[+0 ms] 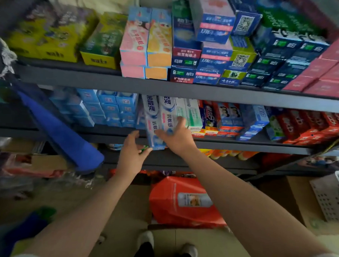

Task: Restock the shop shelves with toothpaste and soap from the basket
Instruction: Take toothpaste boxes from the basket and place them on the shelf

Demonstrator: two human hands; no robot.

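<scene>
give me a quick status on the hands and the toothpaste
Right hand gripping white toothpaste boxes, half onto middle shelf. Left hand open, just below them. Green boxes crowd the right.

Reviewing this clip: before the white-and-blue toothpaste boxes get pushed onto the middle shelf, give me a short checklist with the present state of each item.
1. Right hand grip on the white-and-blue toothpaste boxes: ok, fingers on them.
2. Left hand free to steady: ok, open beside the lower box, contact unclear.
3. Boxes fully on the middle shelf: not ok, the lower box overhangs its front edge.
4. Room behind the boxes: cannot tell, hidden.
5. Neighbouring green-and-white boxes undisturbed: ok, upright.
</scene>
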